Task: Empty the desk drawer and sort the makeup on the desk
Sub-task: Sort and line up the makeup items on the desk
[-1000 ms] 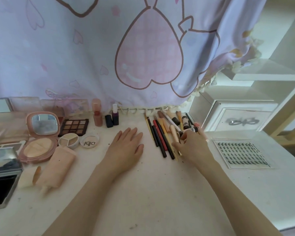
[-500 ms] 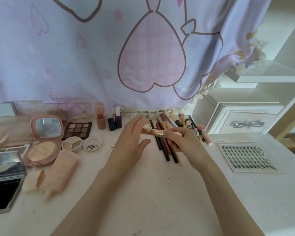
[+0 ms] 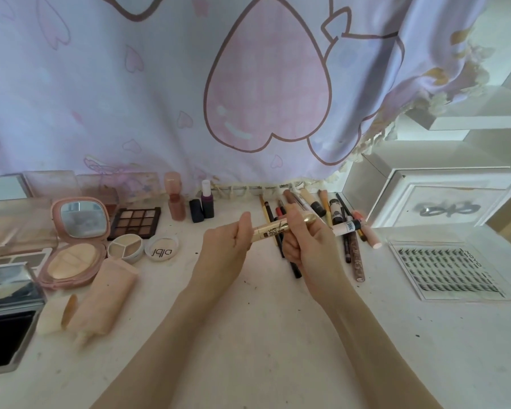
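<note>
- Above the desk [image 3: 248,335], mid-air: gold tube [image 3: 273,230], pinched at both ends by your left hand [image 3: 226,246] and right hand [image 3: 306,243], likely for inspection.
- Behind it: pencils [image 3: 286,231], lying grouped.

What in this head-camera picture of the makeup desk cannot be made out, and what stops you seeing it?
- Gold tube: its left end sits inside the left hand; the label print is too small to read.
- Pencils, head view: the right hand covers their middles.
- Silver case: cut off by the left edge.
- Desk drawer: out of frame.
</note>
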